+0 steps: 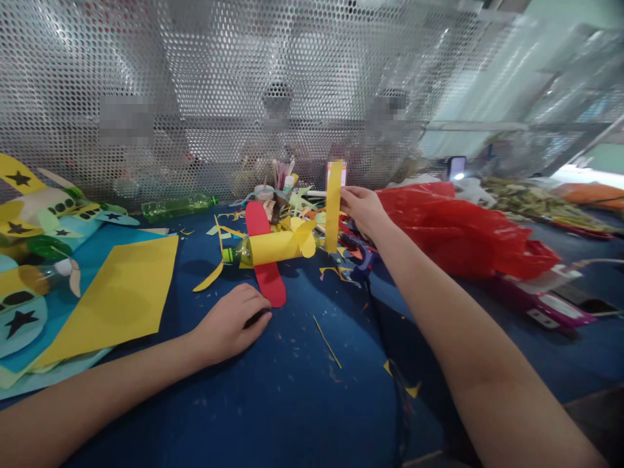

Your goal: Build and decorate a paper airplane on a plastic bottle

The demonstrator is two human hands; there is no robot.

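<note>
A model airplane made from a green-capped plastic bottle wrapped in yellow paper [273, 249] lies on the blue table. Its red wing [275, 291] runs crosswise under the body, and thin yellow propeller blades [208, 278] are at the capped end. Beside the wing's near tip rests my left hand [238, 323], fingers loosely bent, thumb apart, holding nothing. My right hand [359, 207] reaches past the airplane's tail and pinches a yellow paper strip [333, 214] upright. The fingertips behind the strip are partly hidden.
Yellow sheets [124, 286] and finished bottle airplanes [53, 214] lie at left. A green bottle [178, 207] lies near the perforated screen [219, 84]. Paper scraps and a purple glue gun [364, 259] sit behind my right hand, beside a red plastic bag [463, 227].
</note>
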